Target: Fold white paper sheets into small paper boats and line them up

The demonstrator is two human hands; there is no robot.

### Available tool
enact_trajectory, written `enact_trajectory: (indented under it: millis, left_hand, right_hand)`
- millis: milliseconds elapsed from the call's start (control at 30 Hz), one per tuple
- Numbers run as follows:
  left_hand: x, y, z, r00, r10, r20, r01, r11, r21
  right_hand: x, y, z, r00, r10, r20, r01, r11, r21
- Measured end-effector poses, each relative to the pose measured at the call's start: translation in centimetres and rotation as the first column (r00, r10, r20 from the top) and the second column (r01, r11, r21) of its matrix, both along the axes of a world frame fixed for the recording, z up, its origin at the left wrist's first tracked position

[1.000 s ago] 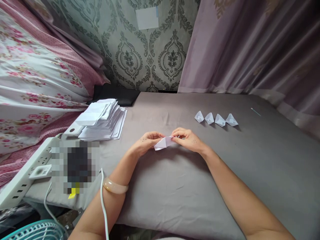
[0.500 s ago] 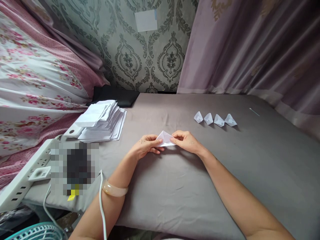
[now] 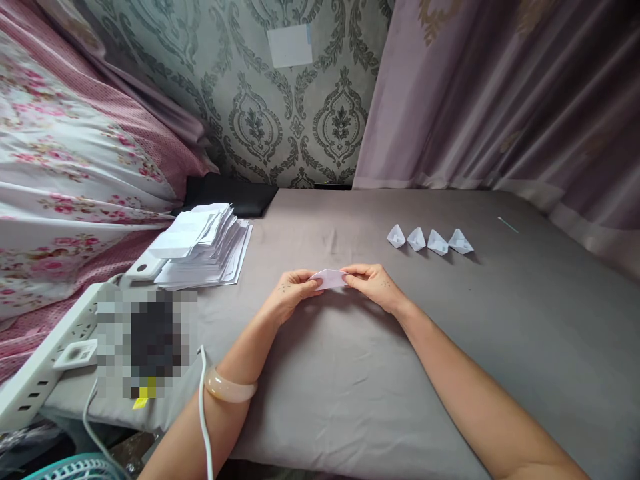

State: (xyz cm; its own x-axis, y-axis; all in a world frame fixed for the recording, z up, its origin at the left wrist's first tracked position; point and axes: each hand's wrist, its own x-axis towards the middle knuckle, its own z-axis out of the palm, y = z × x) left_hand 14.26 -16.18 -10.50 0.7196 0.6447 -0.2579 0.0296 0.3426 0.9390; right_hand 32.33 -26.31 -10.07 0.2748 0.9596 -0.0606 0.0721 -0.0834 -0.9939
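Observation:
A small folded white paper [image 3: 330,279] is held between my two hands, just above the grey cloth in the middle. My left hand [image 3: 294,293] pinches its left end, thumb on the near face and fingers behind. The right end is gripped the same way by my right hand [image 3: 373,285]. The paper is tilted, so it shows as a low, wide shape with a faint peak at the top. To the right, several folded paper boats [image 3: 438,243] stand in a row, apart from my hands.
At left is a tall stack of white paper [image 3: 205,250], with a black folder [image 3: 227,193] behind it. A white power strip [image 3: 55,347] lies along the left edge; a white cable [image 3: 204,413] crosses my left forearm. A cotton swab [image 3: 508,225] lies at far right.
The folded paper has tipped, so its tall triangle now looks flatter and lower. My left fingers, spread below it before, are drawn in behind the paper.

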Motion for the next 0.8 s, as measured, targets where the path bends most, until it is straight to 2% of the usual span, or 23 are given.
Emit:
enact_trajectory:
  millis: [100, 167, 367, 600, 800]
  left_hand:
    - [0.0, 0.0, 0.0, 1.0, 0.001, 0.004, 0.0, 0.999, -0.045]
    - [0.1, -0.1, 0.0, 1.0, 0.014, 0.002, -0.014, 0.998, -0.064]
    - [0.3, -0.5, 0.3, 0.999, 0.025, 0.029, -0.023, 0.998, -0.056]
    - [0.5, -1.2, 0.7, 0.999, -0.01, 0.042, 0.013, 0.998, -0.069]
    - [0.6, -1.2, 0.7, 0.991, 0.128, 0.039, -0.123, 0.988, -0.097]
  right_hand:
    - [0.0, -0.1, 0.2, 0.997, -0.014, -0.071, 0.007, 0.996, -0.094]
    - [-0.2, -0.1, 0.3, 0.997, -0.035, -0.063, 0.028, 0.994, -0.109]
    - [-0.9, 0.0, 0.4, 0.997, -0.065, -0.035, 0.065, 0.998, -0.014]
    - [-1.8, 0.1, -0.3, 0.985, -0.123, 0.121, 0.12, 0.992, 0.03]
    - [-2.2, 0.2, 0.2, 0.995, -0.078, -0.066, 0.083, 0.994, 0.074]
